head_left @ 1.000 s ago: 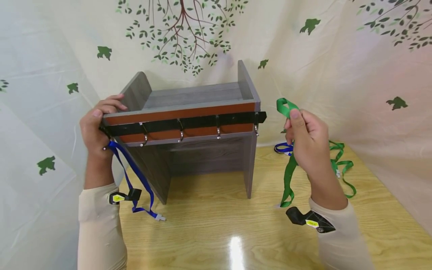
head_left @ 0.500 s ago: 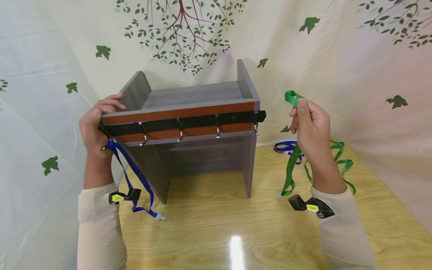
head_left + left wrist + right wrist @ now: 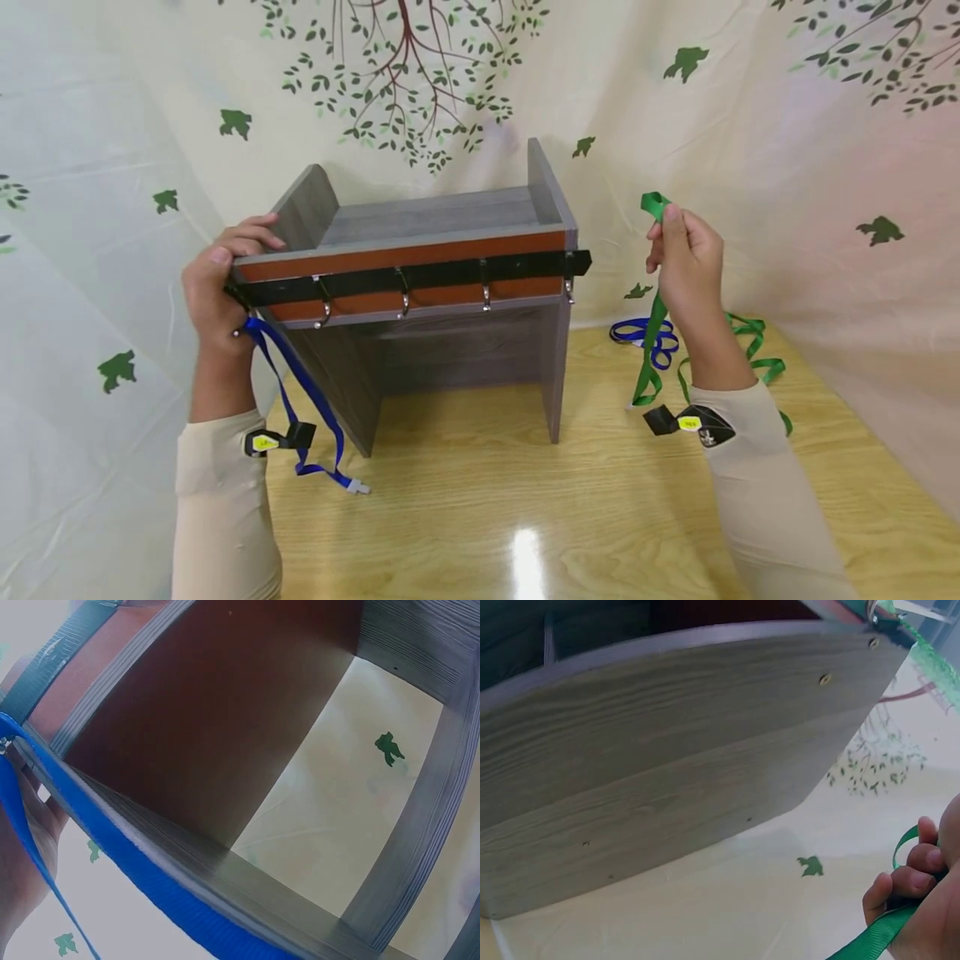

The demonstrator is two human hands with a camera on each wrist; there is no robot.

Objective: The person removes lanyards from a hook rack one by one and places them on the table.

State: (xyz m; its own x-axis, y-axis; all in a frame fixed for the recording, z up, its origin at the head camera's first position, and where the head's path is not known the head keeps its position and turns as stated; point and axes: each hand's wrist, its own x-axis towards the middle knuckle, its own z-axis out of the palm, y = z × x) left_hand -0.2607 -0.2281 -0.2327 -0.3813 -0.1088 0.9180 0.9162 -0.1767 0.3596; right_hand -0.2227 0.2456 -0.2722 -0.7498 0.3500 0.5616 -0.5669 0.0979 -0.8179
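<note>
My left hand [image 3: 213,292] grips the left end of a grey wooden shelf [image 3: 442,210], its fingers over the upper edge. A black rail [image 3: 442,272] with several metal hooks runs across the shelf's orange-brown front. Below that hand a blue lanyard [image 3: 315,396] hangs at the rail's left end; the left wrist view shows its strap [image 3: 157,889] close up, near a small metal tip. Off the shelf's right side, my right hand [image 3: 692,265] pinches a green lanyard [image 3: 651,354] between thumb and fingers. A loop sticks up above the thumb while the rest dangles.
On the wooden table [image 3: 450,517], behind and beside the right forearm, lie a coiled blue lanyard [image 3: 633,327] and more green lanyard [image 3: 768,367]. A pale cloth backdrop [image 3: 810,183] with printed leaves stands close behind the shelf.
My right hand has risen and shifted slightly right, lifting the green lanyard and uncovering more of the coiled blue one. The left hand and the shelf stay in place.
</note>
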